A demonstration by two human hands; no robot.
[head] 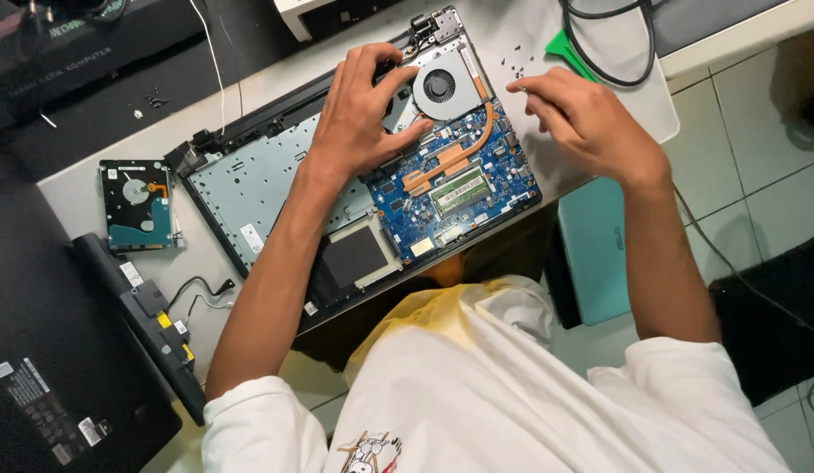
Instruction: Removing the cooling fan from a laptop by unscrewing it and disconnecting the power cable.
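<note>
An opened laptop base (pixel 249 184) lies on the white table with its blue motherboard (pixel 490 171), copper heat pipe (pixel 451 158) and round cooling fan (pixel 442 86) exposed. My left hand (pixel 359 114) rests spread on the board just left of the fan, thumb touching the fan's lower edge, holding nothing. My right hand (pixel 582 118) hovers at the laptop's right edge with fingertips pinched together, near several small black screws (pixel 516 61) scattered on the table. Whether a screw sits between the fingers is hidden.
A bare hard drive (pixel 137 206) lies left of the laptop. A long black battery (pixel 148 320) and small cable sit at lower left, a dark laptop lid (pixel 48 385) beyond. Black cable loop (pixel 608 44) and green tool (pixel 569 48) at top right. A teal laptop (pixel 595 250) leans below the table edge.
</note>
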